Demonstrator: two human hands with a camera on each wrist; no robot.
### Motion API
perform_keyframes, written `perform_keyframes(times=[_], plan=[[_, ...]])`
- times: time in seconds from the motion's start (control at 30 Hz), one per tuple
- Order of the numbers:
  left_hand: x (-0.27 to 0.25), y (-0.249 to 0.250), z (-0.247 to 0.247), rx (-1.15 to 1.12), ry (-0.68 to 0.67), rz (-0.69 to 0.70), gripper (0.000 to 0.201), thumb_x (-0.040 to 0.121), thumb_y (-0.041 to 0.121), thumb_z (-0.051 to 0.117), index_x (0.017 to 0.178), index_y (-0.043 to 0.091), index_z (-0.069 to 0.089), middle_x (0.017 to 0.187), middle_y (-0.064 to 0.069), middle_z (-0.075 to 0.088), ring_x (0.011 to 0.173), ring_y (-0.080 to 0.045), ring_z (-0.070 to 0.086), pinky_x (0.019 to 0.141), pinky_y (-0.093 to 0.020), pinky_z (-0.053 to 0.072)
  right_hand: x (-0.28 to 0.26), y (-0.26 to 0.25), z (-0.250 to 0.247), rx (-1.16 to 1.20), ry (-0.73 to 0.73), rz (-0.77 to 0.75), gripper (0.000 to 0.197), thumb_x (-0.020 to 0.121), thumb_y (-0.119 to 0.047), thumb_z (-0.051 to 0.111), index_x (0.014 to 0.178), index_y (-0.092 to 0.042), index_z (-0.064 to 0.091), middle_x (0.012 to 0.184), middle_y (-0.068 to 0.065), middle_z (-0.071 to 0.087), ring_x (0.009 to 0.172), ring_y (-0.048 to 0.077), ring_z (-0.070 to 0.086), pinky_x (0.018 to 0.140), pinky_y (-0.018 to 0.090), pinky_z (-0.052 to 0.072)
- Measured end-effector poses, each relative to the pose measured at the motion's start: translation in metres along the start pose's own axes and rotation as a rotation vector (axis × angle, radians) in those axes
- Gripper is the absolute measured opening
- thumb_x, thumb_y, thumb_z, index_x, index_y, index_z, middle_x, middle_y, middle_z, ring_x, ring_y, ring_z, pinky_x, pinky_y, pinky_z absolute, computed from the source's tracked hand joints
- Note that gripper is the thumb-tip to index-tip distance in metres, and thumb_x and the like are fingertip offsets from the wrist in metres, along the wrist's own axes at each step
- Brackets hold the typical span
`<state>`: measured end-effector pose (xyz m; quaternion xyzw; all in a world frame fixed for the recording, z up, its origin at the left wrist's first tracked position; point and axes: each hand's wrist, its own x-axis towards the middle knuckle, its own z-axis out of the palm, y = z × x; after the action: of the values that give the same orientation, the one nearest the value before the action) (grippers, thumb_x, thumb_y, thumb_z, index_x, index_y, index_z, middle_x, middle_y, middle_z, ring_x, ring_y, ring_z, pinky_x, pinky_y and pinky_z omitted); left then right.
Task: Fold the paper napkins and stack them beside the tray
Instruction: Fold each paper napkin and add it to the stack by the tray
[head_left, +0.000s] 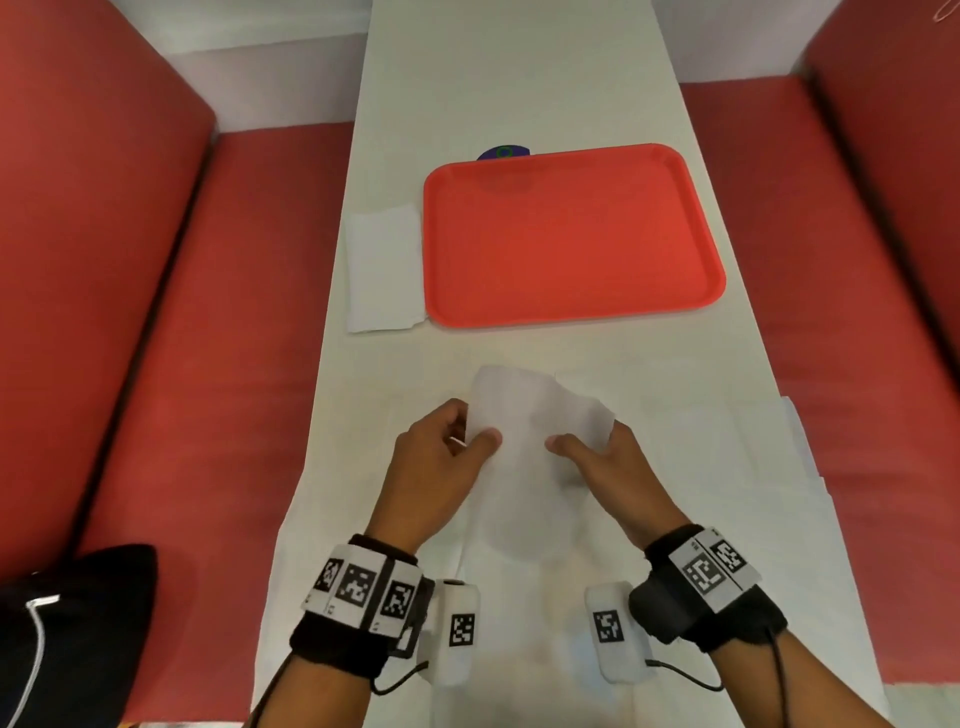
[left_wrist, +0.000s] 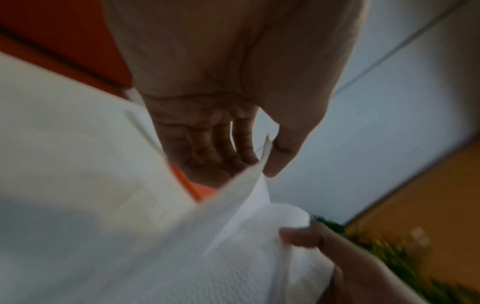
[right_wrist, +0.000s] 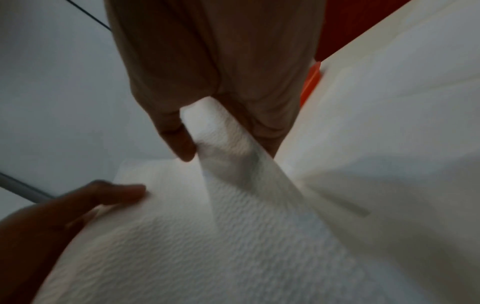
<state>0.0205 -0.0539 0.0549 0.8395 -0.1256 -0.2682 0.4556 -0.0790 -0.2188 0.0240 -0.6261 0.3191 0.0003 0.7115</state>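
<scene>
Red upholstered seats (head_left: 156, 322) flank a long white bench (head_left: 519, 78) on which a red tray (head_left: 571, 291) lies towards the far right edge, with a stack of folded napkins (head_left: 383, 270) touching its left rim. Near the bench's near edge a white paper napkin (head_left: 535, 410) is held lifted above the surface, and further unfolded sheets (head_left: 753, 467) appear to be spread beneath it, though their outlines are faint. The left hand (head_left: 441, 467) is closed on the napkin's left edge, the sheet being pinched between thumb and curled fingers (left_wrist: 244, 148); the right hand (head_left: 608, 467) is closed likewise on the right edge, the paper being rolled slightly between thumb and fingers (right_wrist: 262, 123). The napkin therefore hangs between the two hands, its far portion arched upward and its lower portion draped towards the person. The fold is judged to be in progress. For a clean result, the two pinched edges should be brought level, the corners matched before any crease is pressed, and the sheet laid flat on the bench so that the crease can be smoothed outward without tearing the thin paper.
</scene>
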Motion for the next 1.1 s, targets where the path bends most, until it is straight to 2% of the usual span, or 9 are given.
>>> perform_keyframes(times=[0.1,0.23,0.33,0.4,0.6,0.67,0.77,0.9,1.1], plan=[[-0.007,0.013,0.007,0.120,-0.024,0.166,0.014,0.087,0.036,0.070,0.089,0.024,0.061,0.079,0.008,0.065,0.069,-0.003,0.061,0.061,-0.012,0.046,0.000,-0.007,0.006,0.107,-0.006,0.003,0.023,0.095,-0.018,0.057,0.117,-0.022,0.064,0.110,0.001,0.074,0.101,0.018,0.071,0.083,0.037,0.057],[-0.013,0.022,0.017,0.057,-0.240,0.253,0.036,0.078,0.059,0.069,0.102,0.033,0.063,0.096,0.012,0.066,0.091,-0.006,0.063,0.078,-0.022,0.052,-0.001,-0.015,0.005,0.312,-0.077,0.042,0.031,0.104,-0.019,0.038,0.119,-0.008,0.063,0.108,0.017,0.071,0.098,0.027,0.068,0.081,0.042,0.054],[-0.007,0.016,0.011,-0.074,-0.113,0.266,0.029,0.086,0.050,0.066,0.107,0.029,0.064,0.103,0.012,0.065,0.098,-0.007,0.062,0.082,-0.019,0.049,0.002,-0.017,0.005,0.433,-0.072,0.080,0.033,0.094,-0.026,0.054,0.118,-0.007,0.065,0.112,0.015,0.069,0.102,0.029,0.064,0.089,0.045,0.050],[0.003,0.004,0.003,-0.041,0.017,0.195,0.018,0.093,0.039,0.063,0.108,0.030,0.062,0.106,0.013,0.063,0.097,-0.002,0.060,0.082,-0.017,0.048,0.007,-0.015,0.005,0.509,-0.029,0.125,0.044,0.079,-0.031,0.064,0.116,-0.008,0.064,0.104,0.014,0.064,0.097,0.029,0.058,0.082,0.042,0.047],[0.034,-0.021,-0.023,-0.083,-0.215,0.033,0.013,0.093,0.033,0.065,0.092,0.020,0.066,0.079,0.011,0.061,0.069,-0.002,0.052,0.066,-0.012,0.040,0.028,-0.015,0.018,0.490,-0.012,0.135,0.057,0.068,-0.045,0.078,0.111,-0.011,0.062,0.100,0.012,0.065,0.093,0.028,0.062,0.083,0.043,0.048],[0.060,-0.022,-0.039,-0.133,-0.111,0.050,0.009,0.093,0.027,0.066,0.087,0.019,0.065,0.075,0.008,0.062,0.067,-0.001,0.053,0.064,-0.012,0.039,0.037,-0.018,0.022,0.504,-0.001,0.115,0.025,0.093,-0.033,0.057,0.106,-0.013,0.064,0.093,0.006,0.071,0.087,0.025,0.068,0.083,0.044,0.053],[0.117,-0.026,-0.067,-0.185,0.104,0.064,0.011,0.092,0.019,0.067,0.082,0.017,0.063,0.074,0.008,0.064,0.066,0.003,0.055,0.065,-0.012,0.041,0.046,-0.017,0.025,0.390,0.017,0.090,0.022,0.103,-0.021,0.040,0.096,-0.007,0.056,0.104,0.013,0.073,0.094,0.034,0.071,0.085,0.048,0.054],[0.194,-0.031,-0.101,-0.326,0.318,0.022,0.008,0.093,0.014,0.065,0.086,0.011,0.065,0.084,0.003,0.067,0.074,-0.004,0.059,0.068,-0.014,0.048,0.047,0.006,0.028,0.015,0.124,0.068,0.017,0.102,-0.013,0.047,0.093,-0.004,0.058,0.094,0.008,0.075,0.082,0.027,0.071,0.071,0.036,0.052],[0.269,-0.047,-0.113,-0.155,0.464,-0.119,0.020,0.091,0.026,0.065,0.074,0.018,0.060,0.071,0.007,0.057,0.076,-0.018,0.055,0.072,-0.032,0.049,0.035,0.039,0.033,-0.353,0.096,0.025,0.015,0.093,-0.004,0.061,0.084,-0.016,0.065,0.085,-0.013,0.068,0.074,0.007,0.061,0.062,0.014,0.044]])
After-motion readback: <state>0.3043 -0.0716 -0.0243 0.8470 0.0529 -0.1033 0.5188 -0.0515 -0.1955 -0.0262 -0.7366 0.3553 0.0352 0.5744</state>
